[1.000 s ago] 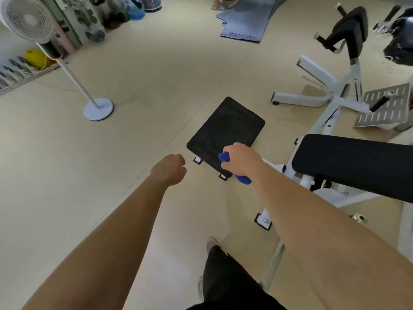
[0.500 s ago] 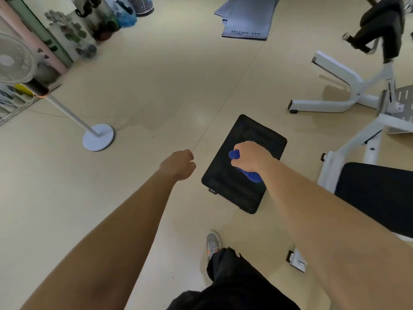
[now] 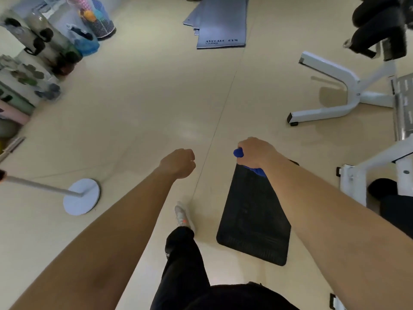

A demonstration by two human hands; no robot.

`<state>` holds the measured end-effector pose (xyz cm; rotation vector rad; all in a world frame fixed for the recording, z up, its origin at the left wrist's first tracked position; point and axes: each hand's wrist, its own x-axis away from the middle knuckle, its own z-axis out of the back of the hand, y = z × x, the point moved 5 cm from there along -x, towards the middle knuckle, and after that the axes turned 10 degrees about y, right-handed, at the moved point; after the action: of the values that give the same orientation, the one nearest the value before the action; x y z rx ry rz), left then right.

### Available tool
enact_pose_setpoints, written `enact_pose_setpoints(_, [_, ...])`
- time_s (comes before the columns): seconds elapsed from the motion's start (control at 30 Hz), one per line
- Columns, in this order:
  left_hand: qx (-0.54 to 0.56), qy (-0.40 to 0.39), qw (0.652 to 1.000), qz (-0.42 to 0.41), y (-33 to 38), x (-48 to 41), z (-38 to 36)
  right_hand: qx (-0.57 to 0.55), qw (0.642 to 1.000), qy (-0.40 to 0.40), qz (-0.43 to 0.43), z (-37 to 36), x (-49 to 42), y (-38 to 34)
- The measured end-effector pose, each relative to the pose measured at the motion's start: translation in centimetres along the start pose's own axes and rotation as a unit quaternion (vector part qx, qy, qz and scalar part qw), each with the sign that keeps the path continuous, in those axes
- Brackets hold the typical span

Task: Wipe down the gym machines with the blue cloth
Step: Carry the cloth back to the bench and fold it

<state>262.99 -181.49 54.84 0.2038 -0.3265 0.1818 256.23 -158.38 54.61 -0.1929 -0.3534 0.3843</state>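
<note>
My right hand [image 3: 254,152] grips blue cloth [image 3: 238,153] at top edge of black pad [image 3: 252,211], frame centre-right. My left hand [image 3: 178,163] in empty fist, frame centre.

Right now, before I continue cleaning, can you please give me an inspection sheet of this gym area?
surface: beige floor, glossy.
job's things: blue cloth bunched at the far end of the black pad; white machine frame to the right.
clutter: grey mats stacked far ahead; fan base at left.
hands: right hand grips the cloth; left hand makes a fist, holds nothing.
cables: thin line by the fan base; cannot tell if cord.
surroundings: shelves with gear along the left.
</note>
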Motion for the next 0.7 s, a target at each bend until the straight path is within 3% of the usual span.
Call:
enact_pose_setpoints(0.4, [-0.024, -0.032, 0.995, -0.088, -3.3, -38.7, 16.7, -0.088, 0.988, 0.023, -0.128, 13.8, -32.1, -1.3])
enact_pose_setpoints(0.7, [-0.03, -0.022, 0.984, -0.174, 4.3, -63.3, 24.7, -0.089, 0.975, 0.049, -0.198, 23.1, -52.4, 8.4])
